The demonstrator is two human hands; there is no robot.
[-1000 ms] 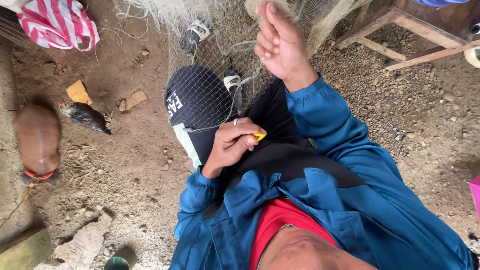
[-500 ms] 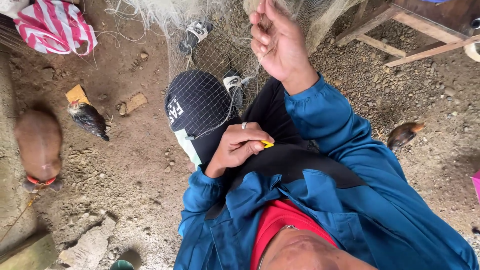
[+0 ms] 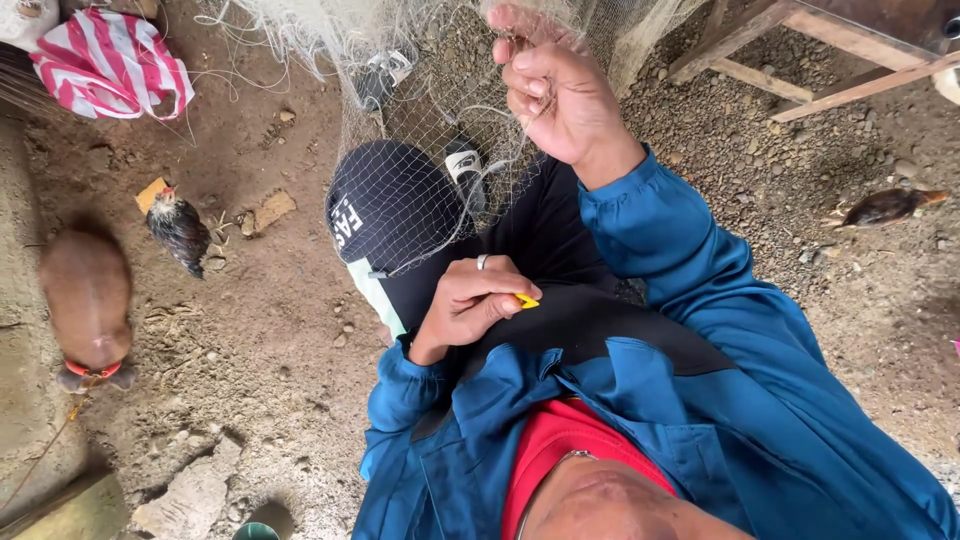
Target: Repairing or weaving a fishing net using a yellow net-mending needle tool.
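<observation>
Up near the top edge of the dirt ground, our right hand (image 3: 555,95) is lifted high, and its fingers are curled tight around a bunch of thin, pale fishing net (image 3: 420,120). We pinch the net strands so they hang down from our fist. Lower down, close to our chest, our left hand (image 3: 475,300) is closed too, and it pinches a small yellow tool (image 3: 526,300) between the thumb and the first finger. We see a silver ring (image 3: 482,261) on one finger of that hand. The net spreads down over a dark cap (image 3: 390,205) that sits on our knee, so the cap shows through the little squares. Our sleeves are a blue jacket (image 3: 700,330), and a red shirt (image 3: 560,440) peeks out under it. On the ground toward the left edge, a small hen (image 3: 178,228) stands on the brown dirt, and a brown animal with a red collar (image 3: 88,300) is beside it, a bit blurry. A red and white striped cloth (image 3: 110,60) lies in the top left corner. Another bird (image 3: 885,205) walks over the gravel near the right edge, below the wooden bench (image 3: 800,60) in the top right corner.
</observation>
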